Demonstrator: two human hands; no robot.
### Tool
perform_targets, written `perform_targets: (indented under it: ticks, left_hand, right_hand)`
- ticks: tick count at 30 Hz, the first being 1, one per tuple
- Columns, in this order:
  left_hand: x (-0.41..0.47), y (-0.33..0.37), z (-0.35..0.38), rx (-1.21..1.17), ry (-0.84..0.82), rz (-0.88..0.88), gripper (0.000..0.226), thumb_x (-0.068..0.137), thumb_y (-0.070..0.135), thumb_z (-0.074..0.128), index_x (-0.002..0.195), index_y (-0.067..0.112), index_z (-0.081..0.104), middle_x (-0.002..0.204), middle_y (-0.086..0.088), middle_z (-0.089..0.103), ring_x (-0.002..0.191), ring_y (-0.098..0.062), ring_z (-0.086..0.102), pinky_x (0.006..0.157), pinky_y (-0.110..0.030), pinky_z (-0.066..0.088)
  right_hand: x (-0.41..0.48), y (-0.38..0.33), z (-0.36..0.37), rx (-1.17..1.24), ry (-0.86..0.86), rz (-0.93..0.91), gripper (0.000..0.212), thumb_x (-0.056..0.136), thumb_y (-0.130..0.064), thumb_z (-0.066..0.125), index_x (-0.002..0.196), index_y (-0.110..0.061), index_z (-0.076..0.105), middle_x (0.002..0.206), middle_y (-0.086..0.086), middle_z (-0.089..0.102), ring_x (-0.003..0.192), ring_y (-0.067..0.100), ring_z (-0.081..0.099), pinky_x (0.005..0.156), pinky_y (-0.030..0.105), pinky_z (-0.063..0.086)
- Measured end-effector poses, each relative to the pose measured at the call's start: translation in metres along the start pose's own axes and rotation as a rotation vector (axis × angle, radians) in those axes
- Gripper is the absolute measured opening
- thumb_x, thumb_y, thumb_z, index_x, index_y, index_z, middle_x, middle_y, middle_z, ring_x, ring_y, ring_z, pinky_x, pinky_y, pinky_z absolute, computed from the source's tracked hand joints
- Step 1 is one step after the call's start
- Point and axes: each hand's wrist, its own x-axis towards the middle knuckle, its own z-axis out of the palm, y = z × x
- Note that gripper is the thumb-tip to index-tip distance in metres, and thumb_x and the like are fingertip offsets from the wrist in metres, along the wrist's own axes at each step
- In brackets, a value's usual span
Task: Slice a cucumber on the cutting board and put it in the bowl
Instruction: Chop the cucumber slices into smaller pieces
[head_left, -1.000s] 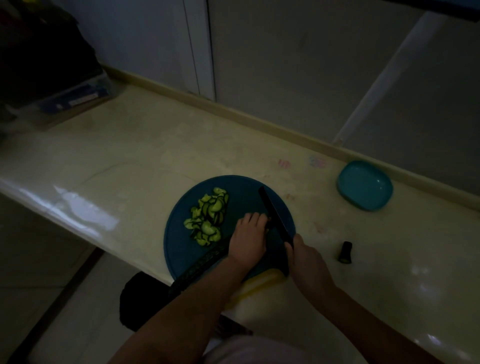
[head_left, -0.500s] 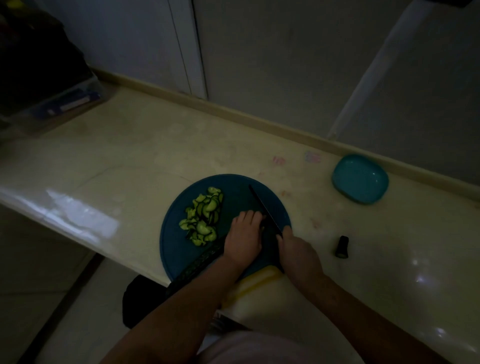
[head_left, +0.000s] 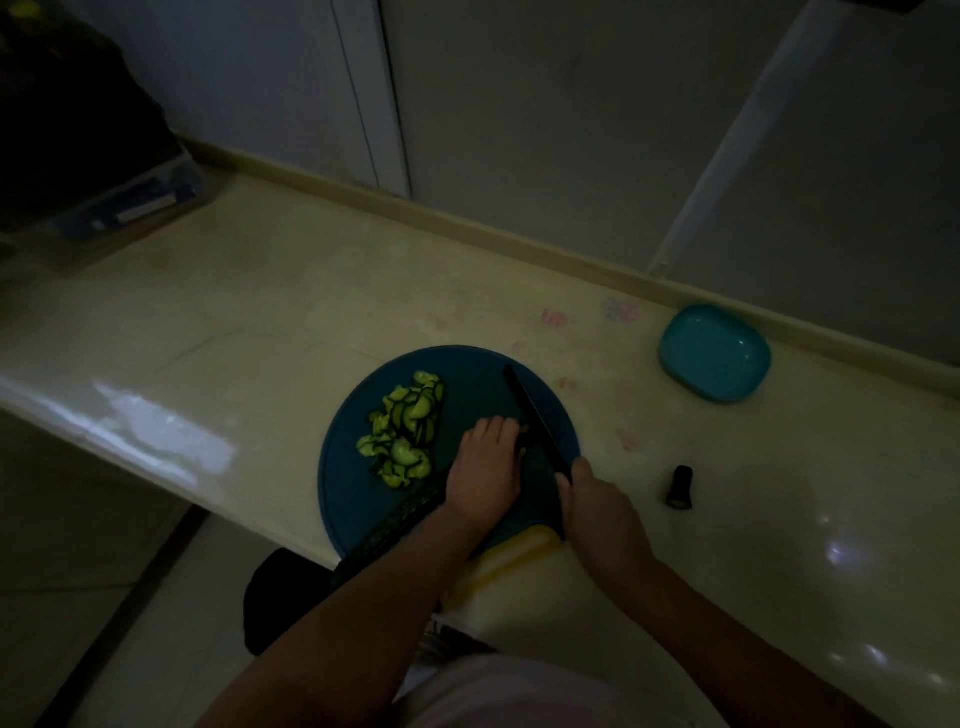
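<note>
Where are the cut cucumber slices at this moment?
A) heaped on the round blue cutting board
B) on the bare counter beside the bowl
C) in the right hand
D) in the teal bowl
A: the cucumber slices lie in a heap on the cutting board, to the left of the left hand, while the bowl shows none.

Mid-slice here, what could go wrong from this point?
1. The left hand sits right beside the knife in dim light; a slip could nick its fingers.
2. The cucumber seems to overhang the counter edge and could tip.
3. The bowl stands well apart from the cutting board; slices could drop in transfer.
</note>
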Motion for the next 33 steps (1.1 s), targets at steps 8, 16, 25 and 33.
perform_targets:
  ticks: [8,16,25,33]
  left_hand:
    - [0.0,0.0,0.0,-0.003,-0.006,0.001,0.017,0.083,0.012,0.061,0.099,0.01,0.059,0.087,-0.007,0.057,0.082,-0.025,0.052,0.07,-0.035,0.043]
    - [0.0,-0.001,0.002,0.018,0.04,0.019,0.02,0.077,0.01,0.068,0.094,0.01,0.058,0.081,-0.006,0.056,0.076,-0.022,0.053,0.068,-0.03,0.041]
    - [0.0,-0.002,0.003,0.022,0.047,0.021,0.019,0.076,0.009,0.069,0.09,0.011,0.055,0.08,-0.006,0.054,0.074,-0.022,0.051,0.068,-0.026,0.03]
    - [-0.001,-0.002,0.005,0.017,0.025,0.001,0.017,0.086,0.02,0.044,0.097,0.012,0.054,0.085,-0.008,0.052,0.078,-0.022,0.047,0.067,-0.032,0.042]
  right_hand:
    - [0.003,-0.001,-0.001,0.012,-0.05,0.007,0.028,0.1,-0.031,0.029,0.108,-0.009,0.045,0.088,0.01,0.065,0.071,0.02,0.058,0.059,0.027,0.037]
    - [0.007,-0.005,-0.001,-0.095,-0.068,-0.017,0.029,0.101,-0.032,0.029,0.112,-0.01,0.043,0.088,0.009,0.067,0.06,0.016,0.051,0.046,0.022,0.03]
    - [0.021,-0.005,0.003,-0.096,-0.097,-0.036,0.031,0.101,-0.03,0.028,0.117,-0.008,0.042,0.092,0.01,0.067,0.072,0.02,0.06,0.055,0.026,0.035]
    - [0.009,0.0,0.001,-0.025,-0.094,0.041,0.029,0.101,-0.03,0.028,0.111,-0.008,0.045,0.092,0.01,0.066,0.079,0.02,0.061,0.061,0.025,0.037]
